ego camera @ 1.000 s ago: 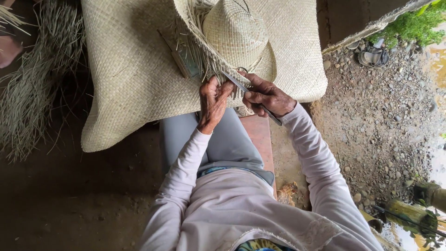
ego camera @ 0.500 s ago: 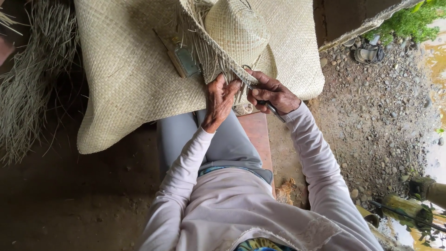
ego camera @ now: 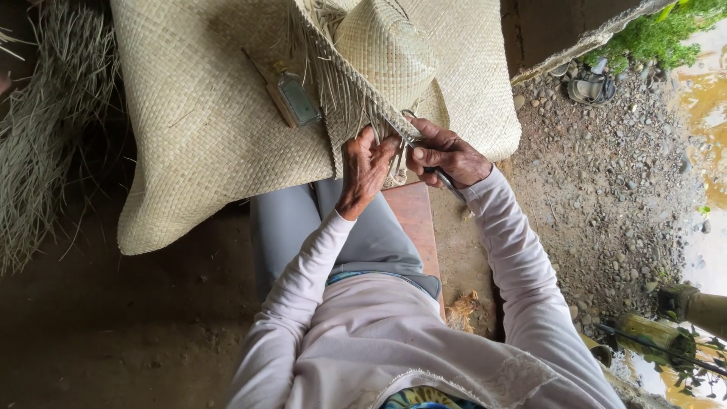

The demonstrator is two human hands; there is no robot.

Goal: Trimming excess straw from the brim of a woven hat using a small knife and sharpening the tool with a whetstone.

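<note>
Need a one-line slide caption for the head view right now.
Left hand pinches the woven hat fringe while right hand works a knife at the brim, over a woven mat.

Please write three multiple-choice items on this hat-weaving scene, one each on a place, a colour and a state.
1. Where does the small glass bottle lie?
A. on the woven mat
B. on the gravel
C. on the person's lap

2. What colour are the sleeves?
A. black
B. pale pink-white
C. green

3. What is the right hand doing?
A. resting open
B. gripping a thin metal blade
C. holding the bottle

Key: 1 A, the bottle rests on the mat beside the woven hat; 2 B, both arms show it; 3 B, its fingers close around the blade near the left hand.
</note>
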